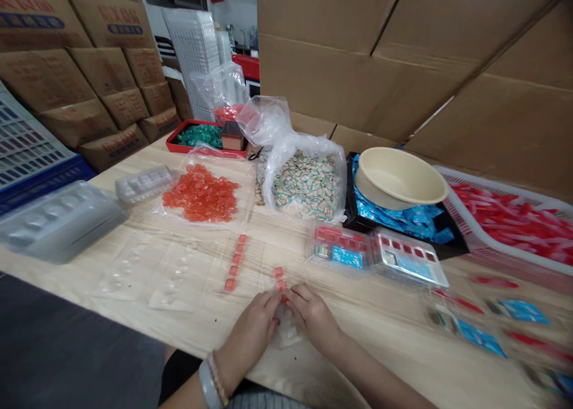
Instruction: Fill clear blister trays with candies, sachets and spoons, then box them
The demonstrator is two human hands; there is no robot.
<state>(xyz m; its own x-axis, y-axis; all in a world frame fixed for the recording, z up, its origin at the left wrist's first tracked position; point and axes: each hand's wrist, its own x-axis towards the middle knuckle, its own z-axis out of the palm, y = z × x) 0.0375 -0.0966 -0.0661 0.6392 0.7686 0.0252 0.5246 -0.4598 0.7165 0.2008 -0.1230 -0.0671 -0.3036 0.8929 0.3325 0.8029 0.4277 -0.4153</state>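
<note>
Near the table's front edge, my left hand (255, 324) and my right hand (314, 318) meet over a clear plastic blister tray (287, 330). Small translucent red square pieces (279, 273) sit in a row in its far cavities. The fingertips of both hands are closed around another red piece in that row, which they partly cover. Just left lies a second clear tray with a full row of red squares (233, 270). Further left, two clear trays (174, 277) hold no red pieces. A heap of red pieces (200, 194) rests on a plastic sheet beyond.
Stacked clear trays (62, 218) stand at left. Behind are a red tray of green pieces (199, 135), a bag of small packets (307, 185), and a cream basin (400, 176) over blue packets. Filled trays (407, 260) and a basket of red items (514, 218) are right.
</note>
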